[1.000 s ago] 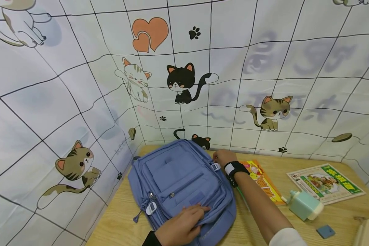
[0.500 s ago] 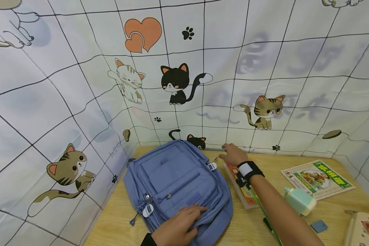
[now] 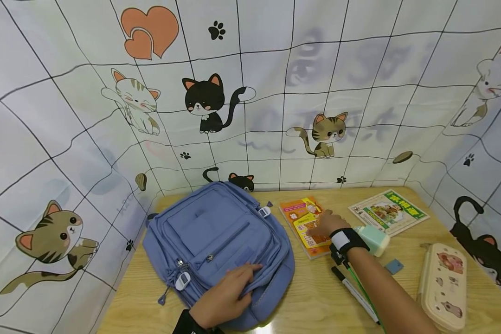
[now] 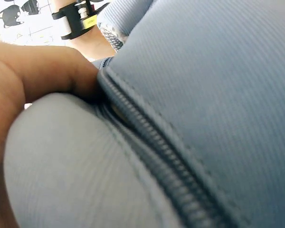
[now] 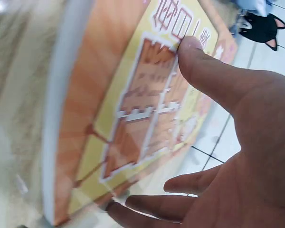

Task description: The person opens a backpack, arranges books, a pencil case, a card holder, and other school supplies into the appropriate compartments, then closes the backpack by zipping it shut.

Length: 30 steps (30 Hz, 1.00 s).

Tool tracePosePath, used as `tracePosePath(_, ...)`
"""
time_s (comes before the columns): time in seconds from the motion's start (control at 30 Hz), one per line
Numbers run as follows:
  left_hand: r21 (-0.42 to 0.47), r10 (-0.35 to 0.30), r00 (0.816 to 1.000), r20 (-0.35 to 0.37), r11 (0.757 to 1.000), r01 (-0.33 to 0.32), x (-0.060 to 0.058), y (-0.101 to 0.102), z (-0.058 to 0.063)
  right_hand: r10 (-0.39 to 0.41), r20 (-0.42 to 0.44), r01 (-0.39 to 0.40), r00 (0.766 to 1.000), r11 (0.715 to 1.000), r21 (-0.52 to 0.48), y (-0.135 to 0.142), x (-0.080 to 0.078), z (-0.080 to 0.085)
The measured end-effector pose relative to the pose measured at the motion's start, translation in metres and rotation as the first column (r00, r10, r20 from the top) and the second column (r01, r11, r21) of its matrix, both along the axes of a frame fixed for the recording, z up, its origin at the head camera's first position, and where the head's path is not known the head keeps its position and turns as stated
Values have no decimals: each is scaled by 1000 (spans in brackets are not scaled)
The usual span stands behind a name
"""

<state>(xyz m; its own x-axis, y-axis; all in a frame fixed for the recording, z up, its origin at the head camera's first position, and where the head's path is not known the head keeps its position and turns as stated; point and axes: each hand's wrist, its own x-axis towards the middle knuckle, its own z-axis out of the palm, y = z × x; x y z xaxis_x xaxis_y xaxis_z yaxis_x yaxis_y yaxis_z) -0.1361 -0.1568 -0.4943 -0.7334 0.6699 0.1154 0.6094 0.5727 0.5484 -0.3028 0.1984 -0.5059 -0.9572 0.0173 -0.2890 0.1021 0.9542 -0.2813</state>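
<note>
A blue backpack (image 3: pixel 217 227) lies on the wooden table with its front pocket up. My left hand (image 3: pixel 223 297) holds its lower right edge; in the left wrist view a finger (image 4: pixel 61 71) hooks over the fabric beside a zipper (image 4: pixel 152 133). To the right, an orange-and-yellow book (image 3: pixel 294 215) lies flat. Over its right side is my right hand (image 3: pixel 329 225), thumb and fingers spread. The right wrist view has the thumb overlapping the printed cover (image 5: pixel 142 99), and the other fingers reaching toward the book's edge.
Right of the book are a green-and-white picture booklet (image 3: pixel 386 211), a mint-coloured boxy item (image 3: pixel 373 239), a small blue square (image 3: pixel 394 266) and a cream pencil case (image 3: pixel 442 283). A black-and-white pen (image 3: pixel 356 294) lies near my right forearm. Cat-printed sheeting (image 3: pixel 267 153) encloses the table's back and sides.
My right hand has left the backpack's upper right zipper and moved right, onto the orange book. The left hand stays on the bag. The head view has turned right.
</note>
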Motion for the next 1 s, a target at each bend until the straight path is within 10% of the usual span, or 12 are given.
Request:
tracePosePath(0.6, -145, 148, 989, 9, 979, -145, 9, -9, -4, -151, -41, 147, 988, 985, -91, 13, -15, -26)
tracePosePath(1.0, -236, 134, 987, -93, 960, -153, 8, -6, 3, 60, -281, -145, 958, 945, -292, 13, -3, 23)
